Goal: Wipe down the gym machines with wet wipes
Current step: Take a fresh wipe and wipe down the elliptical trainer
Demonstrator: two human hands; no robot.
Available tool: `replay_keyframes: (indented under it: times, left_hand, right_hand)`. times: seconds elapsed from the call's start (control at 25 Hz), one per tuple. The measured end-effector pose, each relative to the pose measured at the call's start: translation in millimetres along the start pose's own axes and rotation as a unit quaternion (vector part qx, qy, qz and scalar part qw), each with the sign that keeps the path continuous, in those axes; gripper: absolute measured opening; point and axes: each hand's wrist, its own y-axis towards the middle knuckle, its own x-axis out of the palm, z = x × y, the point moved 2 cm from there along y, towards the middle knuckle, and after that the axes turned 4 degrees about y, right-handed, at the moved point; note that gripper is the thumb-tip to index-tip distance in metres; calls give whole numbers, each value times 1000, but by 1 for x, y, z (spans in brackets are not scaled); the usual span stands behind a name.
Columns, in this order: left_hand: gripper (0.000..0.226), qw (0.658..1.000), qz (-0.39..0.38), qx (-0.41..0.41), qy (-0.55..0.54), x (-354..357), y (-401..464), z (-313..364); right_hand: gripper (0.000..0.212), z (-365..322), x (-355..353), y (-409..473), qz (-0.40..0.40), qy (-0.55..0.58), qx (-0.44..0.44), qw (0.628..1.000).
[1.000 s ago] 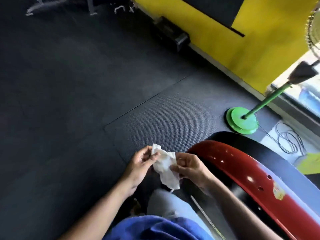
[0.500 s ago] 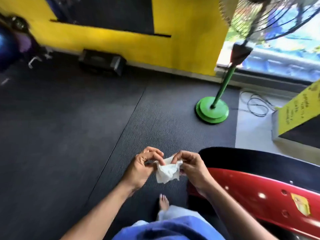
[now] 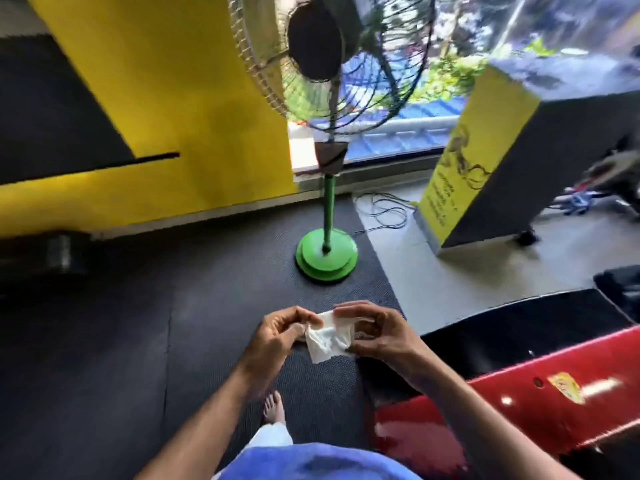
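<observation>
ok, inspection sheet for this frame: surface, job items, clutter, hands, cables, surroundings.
Surface: dark rubber mat; pale floor to the right.
Job's things: white wipe, crumpled, off the red machine.
Clutter: nothing seen.
Grippers: left hand and right hand both pinch the wipe, held above the mat.
Cables: loose black cable coiled on the pale floor behind the fan.
Surroundings: green fan, yellow wall, yellow sign, window.
</observation>
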Motion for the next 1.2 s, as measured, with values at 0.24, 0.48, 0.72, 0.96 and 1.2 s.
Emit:
replay_keyframes:
  times: [0.24,0.48,0.72,0.96,1.2]
  left_hand:
    - [31,988,-151,1,21,-13,113,42]
    - [54,934,-345,-30,90,40,200,68]
    - [61,861,-481,-7,167,142,311,85]
    - [57,789,-582,21,194,307,400,119]
    - [30,780,-609,42,141,458,443,159]
  right_hand:
    - [52,-33,-10,35,178,95,-9,979]
    - [54,-27,-69,53,366,140,-36,919]
    - [65,-25,-162,68,442,276,-90,849]
    - [72,-58,-264,58,534,302,-94,784]
    - [54,-106,-365,26,709,226,-199,638]
